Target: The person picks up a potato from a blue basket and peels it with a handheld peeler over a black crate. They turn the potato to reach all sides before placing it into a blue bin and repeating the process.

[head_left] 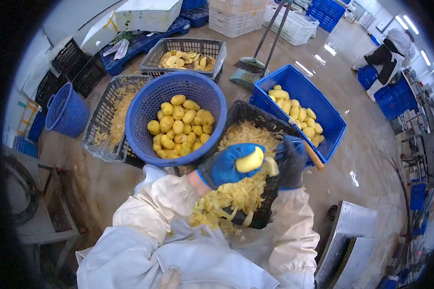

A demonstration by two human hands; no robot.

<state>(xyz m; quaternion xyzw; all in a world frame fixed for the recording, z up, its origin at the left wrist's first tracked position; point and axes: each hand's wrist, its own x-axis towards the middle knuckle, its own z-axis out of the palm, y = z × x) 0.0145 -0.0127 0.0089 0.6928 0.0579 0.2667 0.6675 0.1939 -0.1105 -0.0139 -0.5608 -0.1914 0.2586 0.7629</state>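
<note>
Seemingly potato (250, 160) lengthwise toward right hand (290, 161)

Left hand (226, 166) grips potato (250, 160); right hand (291, 161) grips peeler (312, 154).

Fisheye view: circular field bounded by black vignette at corners and sides; straight lines bent toward rim. Bright, even overhead light supplied by ceiling strip lights (410, 21), upper right. White glare patches reflected on wet floor (330, 48). Shadows kept soft and faint. Centre rendered sharpest: left hand (224, 166), potato (250, 160). Right hand (291, 164) and wooden-handled tool (314, 156) slightly softened. Periphery smeared, detail lost.
</note>
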